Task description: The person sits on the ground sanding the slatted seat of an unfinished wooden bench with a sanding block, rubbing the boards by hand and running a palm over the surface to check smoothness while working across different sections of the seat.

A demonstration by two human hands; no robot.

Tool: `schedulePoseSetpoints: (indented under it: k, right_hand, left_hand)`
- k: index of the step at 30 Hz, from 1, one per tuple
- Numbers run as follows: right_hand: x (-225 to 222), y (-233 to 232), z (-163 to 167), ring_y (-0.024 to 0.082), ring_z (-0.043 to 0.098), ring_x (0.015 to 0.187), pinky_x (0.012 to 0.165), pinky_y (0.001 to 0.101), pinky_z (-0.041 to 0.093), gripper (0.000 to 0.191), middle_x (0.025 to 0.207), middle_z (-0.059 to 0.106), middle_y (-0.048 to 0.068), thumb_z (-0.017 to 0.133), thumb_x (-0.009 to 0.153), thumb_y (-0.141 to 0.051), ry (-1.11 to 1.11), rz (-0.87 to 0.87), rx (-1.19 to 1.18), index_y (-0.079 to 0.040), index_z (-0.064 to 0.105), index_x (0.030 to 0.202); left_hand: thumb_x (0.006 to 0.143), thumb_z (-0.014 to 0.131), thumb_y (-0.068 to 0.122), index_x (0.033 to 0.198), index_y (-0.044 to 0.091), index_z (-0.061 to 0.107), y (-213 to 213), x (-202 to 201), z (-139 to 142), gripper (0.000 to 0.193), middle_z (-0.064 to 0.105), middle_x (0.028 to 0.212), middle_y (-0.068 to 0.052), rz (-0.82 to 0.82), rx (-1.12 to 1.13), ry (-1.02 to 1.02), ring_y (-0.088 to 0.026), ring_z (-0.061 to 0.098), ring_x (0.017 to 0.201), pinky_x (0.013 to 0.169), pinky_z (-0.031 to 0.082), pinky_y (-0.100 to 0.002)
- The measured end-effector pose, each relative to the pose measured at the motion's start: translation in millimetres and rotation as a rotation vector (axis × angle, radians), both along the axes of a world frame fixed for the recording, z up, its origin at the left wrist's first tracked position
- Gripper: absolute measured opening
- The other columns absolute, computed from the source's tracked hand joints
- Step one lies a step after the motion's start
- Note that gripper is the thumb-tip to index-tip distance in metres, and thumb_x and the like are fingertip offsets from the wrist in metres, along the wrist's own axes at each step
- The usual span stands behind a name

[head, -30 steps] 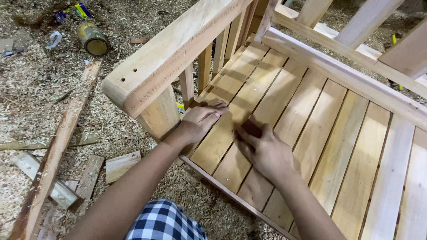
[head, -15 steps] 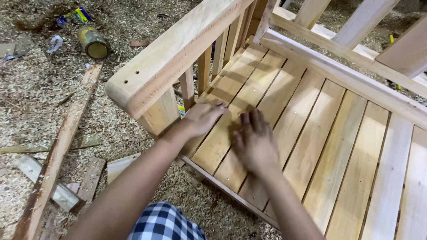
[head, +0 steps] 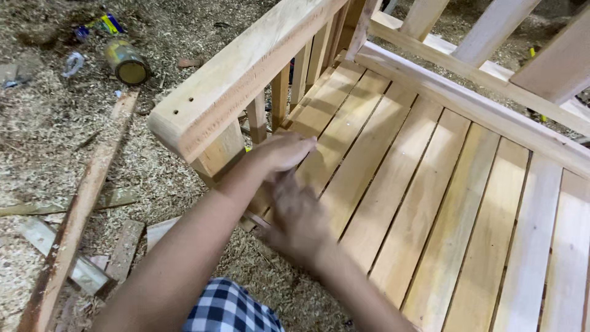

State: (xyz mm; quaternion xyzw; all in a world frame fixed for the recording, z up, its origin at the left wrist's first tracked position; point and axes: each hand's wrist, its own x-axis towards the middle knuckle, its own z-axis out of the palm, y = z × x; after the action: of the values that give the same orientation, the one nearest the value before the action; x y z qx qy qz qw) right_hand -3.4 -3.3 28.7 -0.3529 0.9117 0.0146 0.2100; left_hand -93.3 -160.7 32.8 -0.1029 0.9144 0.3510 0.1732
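Yellow-labelled round can [head: 126,61], colourful wrappers [head: 101,24]

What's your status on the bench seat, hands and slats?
Left hand flat on seat slats by armrest. Right hand blurred, on slats too; grip unclear. Nothing lying on slats.

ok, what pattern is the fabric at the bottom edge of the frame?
A blue-and-white check on the fabric, seen in the head view, just below the left forearm.
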Motion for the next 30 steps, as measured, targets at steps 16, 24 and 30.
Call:
schedulePoseSetpoints:
  k: [16, 24, 30]
  right_hand:
    - [36, 68, -1, 0.041, 0.004, 0.153, 0.118, 0.0577, 0.006, 0.098, 0.166, 0.007, 0.03, 0.065, 0.093, -0.05, -0.001, 0.252, -0.471, 0.006, 0.019, 0.16]
    - [-69, 113, 9, 0.039, 0.035, 0.141, 0.116, 0.0531, 0.028, 0.068, 0.155, 0.038, 0.024, 0.049, 0.101, -0.046, 0.12, -0.215, -0.225, 0.002, 0.042, 0.149]
    - [54, 125, -3, 0.029, 0.013, 0.152, 0.123, 0.0515, 0.009, 0.083, 0.165, 0.019, 0.015, 0.031, 0.099, -0.064, 0.526, 0.384, -0.376, -0.007, 0.021, 0.159]
  left_hand:
    - [0.106, 0.034, 0.043, 0.105, 0.013, 0.075, 23, 20, -14, 0.05, 0.076, 0.091, -0.015, -0.009, -0.288, 0.292, -0.03, 0.074, 0.078, 0.075, 0.06, -0.046]
    - [0.099, 0.051, 0.029, 0.136, -0.002, 0.062, 30, 37, -61, 0.049, 0.057, 0.146, -0.024, -0.184, -0.287, 0.841, -0.037, 0.063, 0.126, 0.103, 0.052, -0.042]
    - [0.096, 0.051, 0.026, 0.135, 0.001, 0.063, 31, 36, -58, 0.048, 0.058, 0.145, -0.021, -0.196, -0.276, 0.796, -0.036, 0.055, 0.138, 0.114, 0.042, -0.044]
